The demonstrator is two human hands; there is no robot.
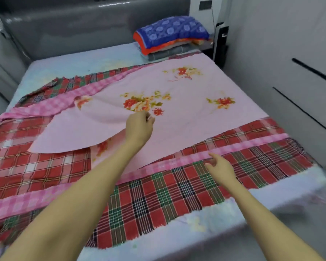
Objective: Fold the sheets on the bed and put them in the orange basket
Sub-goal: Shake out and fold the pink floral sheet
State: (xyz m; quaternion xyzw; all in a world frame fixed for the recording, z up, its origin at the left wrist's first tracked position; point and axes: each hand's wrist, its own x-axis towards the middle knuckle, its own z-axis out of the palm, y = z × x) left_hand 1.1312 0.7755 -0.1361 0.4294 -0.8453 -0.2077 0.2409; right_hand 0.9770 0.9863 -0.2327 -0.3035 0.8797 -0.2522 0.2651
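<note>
The pink floral sheet (186, 119) lies spread over the middle of the bed (83, 63), reaching toward 1 o'clock. Its 9 o'clock side is turned over, showing a paler underside. The left hand (139, 129) pinches that turned edge at centre. At 4 o'clock the right hand (218, 164) has loosely curled fingers at a pink gingham sheet (233, 147); whether they touch is unclear. The red plaid sheet (158, 200) beneath is partly hidden by the forearms and cut off at 8 o'clock.

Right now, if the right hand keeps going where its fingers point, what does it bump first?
Probably the pink checked strip, just ahead of the right hand; then the flowered sheet. Its height above the strip is unclear.
</note>
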